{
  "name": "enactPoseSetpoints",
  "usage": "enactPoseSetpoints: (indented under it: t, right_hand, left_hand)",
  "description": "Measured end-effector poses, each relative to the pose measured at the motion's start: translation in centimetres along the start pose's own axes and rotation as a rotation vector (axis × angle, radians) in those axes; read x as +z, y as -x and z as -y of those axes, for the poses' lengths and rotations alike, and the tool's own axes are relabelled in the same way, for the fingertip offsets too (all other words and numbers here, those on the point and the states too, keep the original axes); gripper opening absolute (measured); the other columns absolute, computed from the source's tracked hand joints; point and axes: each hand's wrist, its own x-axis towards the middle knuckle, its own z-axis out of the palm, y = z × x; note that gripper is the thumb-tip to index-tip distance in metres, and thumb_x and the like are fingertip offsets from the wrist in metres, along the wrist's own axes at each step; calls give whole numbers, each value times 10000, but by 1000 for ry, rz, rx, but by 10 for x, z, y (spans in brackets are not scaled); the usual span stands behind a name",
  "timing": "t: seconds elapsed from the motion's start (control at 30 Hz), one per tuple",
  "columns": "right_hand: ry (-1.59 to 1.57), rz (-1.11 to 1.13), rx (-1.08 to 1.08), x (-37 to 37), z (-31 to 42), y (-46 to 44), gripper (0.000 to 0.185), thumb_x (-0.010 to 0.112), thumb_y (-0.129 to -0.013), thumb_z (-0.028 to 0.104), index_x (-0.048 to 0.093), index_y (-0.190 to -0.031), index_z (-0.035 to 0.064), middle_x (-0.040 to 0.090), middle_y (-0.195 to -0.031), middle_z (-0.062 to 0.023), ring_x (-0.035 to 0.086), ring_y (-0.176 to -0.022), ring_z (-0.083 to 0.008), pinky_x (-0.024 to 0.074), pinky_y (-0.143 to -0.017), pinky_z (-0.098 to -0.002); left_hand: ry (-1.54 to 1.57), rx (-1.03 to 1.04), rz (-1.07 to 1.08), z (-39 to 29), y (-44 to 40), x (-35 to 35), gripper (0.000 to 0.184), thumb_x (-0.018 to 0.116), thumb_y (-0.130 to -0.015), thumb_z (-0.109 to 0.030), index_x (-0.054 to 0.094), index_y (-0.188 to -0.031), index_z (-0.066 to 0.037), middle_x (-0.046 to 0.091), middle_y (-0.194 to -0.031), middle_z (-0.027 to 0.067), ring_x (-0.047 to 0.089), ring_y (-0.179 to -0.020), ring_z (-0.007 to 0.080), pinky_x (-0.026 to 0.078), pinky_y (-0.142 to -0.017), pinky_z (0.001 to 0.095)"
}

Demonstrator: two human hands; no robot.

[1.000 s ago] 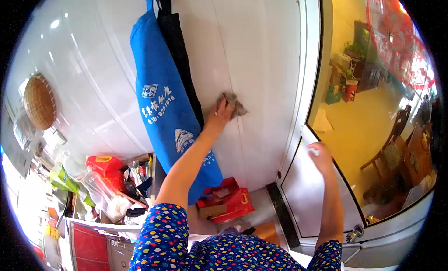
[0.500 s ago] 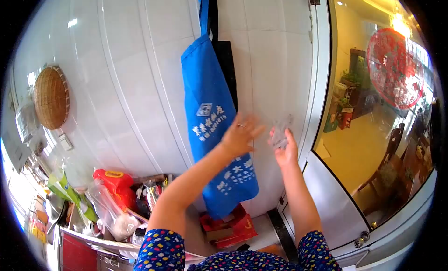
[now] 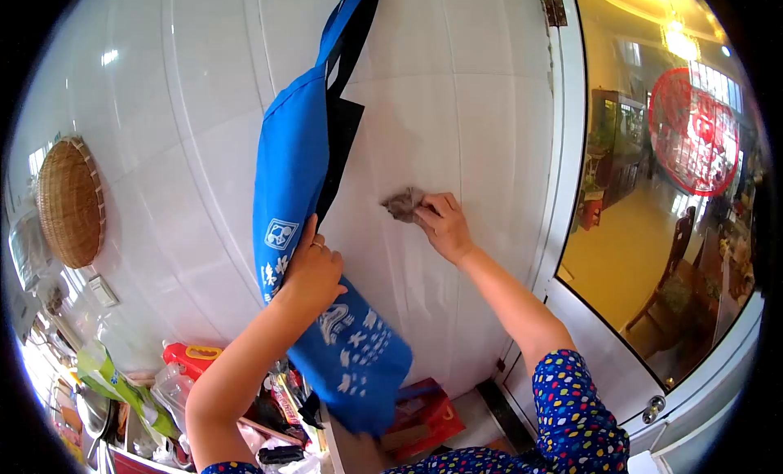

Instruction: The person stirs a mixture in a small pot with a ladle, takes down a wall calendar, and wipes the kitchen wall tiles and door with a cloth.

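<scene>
A blue apron with white print (image 3: 289, 164) hangs from above against the white tiled wall (image 3: 416, 115), with a black piece of fabric (image 3: 341, 148) behind it. My left hand (image 3: 308, 270) grips the apron's edge and pulls it toward the left, its fingers curled at the side. To the right, my right hand (image 3: 443, 221) pinches a crumpled grey-brown cloth (image 3: 401, 205) at the wall's surface, beside the apron.
A woven basket (image 3: 72, 201) hangs on the left wall. Below are a red container (image 3: 192, 358), bagged items and a red box (image 3: 424, 421). A white-framed glass door (image 3: 563, 148) with a round knob (image 3: 653, 407) stands at the right.
The cloth was first in my left hand on the wall, and now my right hand has it there. My left hand has taken hold of the apron and shifted it left.
</scene>
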Motion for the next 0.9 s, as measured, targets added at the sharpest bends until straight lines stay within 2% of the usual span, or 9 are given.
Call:
enactPoseSetpoints:
  t: [0.07,0.13,0.23,0.37,0.5,0.6,0.63,0.73,0.9]
  right_hand:
    - [64,-7,-80,0,-17,-23,167,723,-692,78,684,-850,113,565,-977,-27,536,-895,-248,477,-766,-374]
    - [178,-53,-145,-14,-37,-66,170,712,-702,82,694,-865,129,564,-979,-32,536,-899,-244,470,-752,-390]
    - [167,-340,5,-36,-57,-166,190,683,-707,60,695,-880,137,567,-940,-33,545,-875,-262,465,-723,-387]
    - [212,-346,-4,-38,-51,-169,202,687,-690,56,691,-873,142,559,-911,-37,549,-852,-271,464,-690,-379]
    - [147,-90,-179,-31,-41,-71,128,661,-692,50,652,-791,131,551,-888,-39,548,-848,-264,458,-677,-391]
    - [269,-149,-170,-44,-58,-103,85,660,-703,75,634,-770,118,549,-860,-36,544,-836,-264,447,-663,-398]
    - [302,-140,-18,-53,-62,-130,76,656,-708,90,641,-774,125,541,-835,-33,539,-823,-264,437,-649,-400]
    - [237,-316,-98,-63,-67,-167,82,620,-706,60,643,-758,118,530,-808,-32,538,-802,-249,434,-633,-379]
    - [264,-77,-246,-53,-57,-91,65,615,-695,57,632,-729,111,529,-803,-34,548,-783,-226,442,-587,-368]
  left_hand:
    - [49,-22,-204,7,8,8,632,649,-766,-507,588,-1196,-47,664,-930,149,518,-1133,333,46,-1144,535]
    - [104,-45,-188,16,10,3,704,679,-756,-466,510,-1286,-36,662,-938,172,548,-1088,333,83,-1144,519]
    - [88,-310,-210,27,1,5,936,698,-744,-445,245,-1448,-26,661,-950,201,599,-983,348,126,-1138,491]
    - [168,-472,-345,42,-6,10,969,751,-706,-390,237,-1468,-82,535,-1229,199,463,-1185,340,138,-1136,470]
    - [192,-469,-346,45,-4,10,955,761,-691,-409,272,-1464,-132,423,-1339,143,378,-1259,324,136,-1134,467]
    - [126,-449,-412,45,-5,11,926,773,-671,-389,318,-1440,-146,425,-1331,124,390,-1251,295,168,-1127,448]
    - [125,-448,-407,44,-4,14,926,773,-671,-389,318,-1440,-146,425,-1331,124,390,-1251,295,168,-1127,448]
    - [165,-456,-407,45,-5,17,934,766,-687,-401,291,-1456,-168,351,-1428,146,308,-1330,333,124,-1144,472]
    - [131,-486,-428,44,-8,24,893,731,-706,-477,316,-1444,-194,324,-1462,108,286,-1362,289,105,-1152,456]
